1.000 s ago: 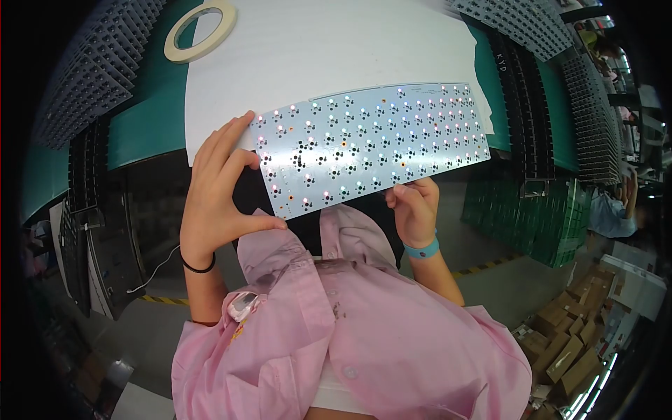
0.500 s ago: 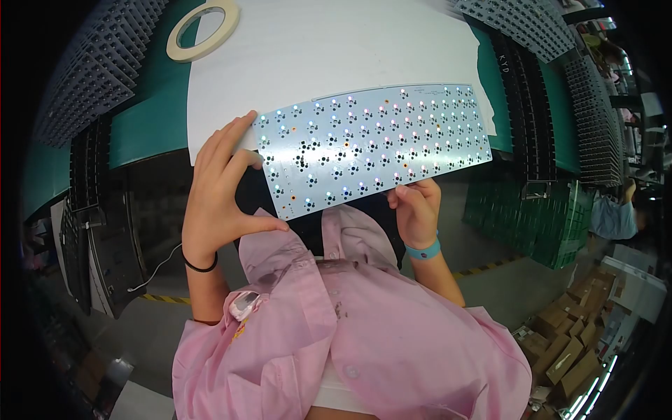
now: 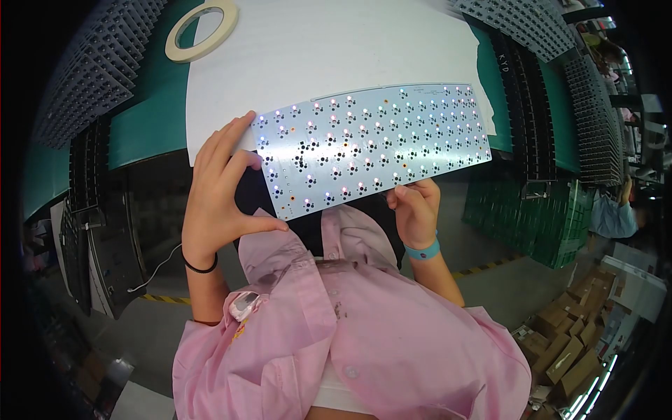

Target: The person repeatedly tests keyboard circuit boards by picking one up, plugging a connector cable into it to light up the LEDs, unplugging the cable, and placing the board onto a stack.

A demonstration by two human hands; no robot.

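Note:
A white circuit board [image 3: 371, 143] with rows of small lit LEDs is held up in front of my body, tilted so its right side is higher. My left hand [image 3: 220, 182] grips its left edge, with the thumb at the lower left corner and the fingers along the side. At the bottom edge, right of the middle, my right hand [image 3: 416, 210] pinches the board between thumb and fingers. Part of the white paper sheet [image 3: 336, 42] lies behind the board.
A tape roll [image 3: 201, 31] lies at the paper's upper left. Stacked boards in racks [image 3: 98, 70] stand left, more [image 3: 591, 119] right. A green crate [image 3: 535, 217] and cardboard boxes [image 3: 574, 329] are at the lower right. Another person's blue sleeve [image 3: 612, 215] shows far right.
The LEDs on the board have changed colour. Both hands and the board have stayed almost in place.

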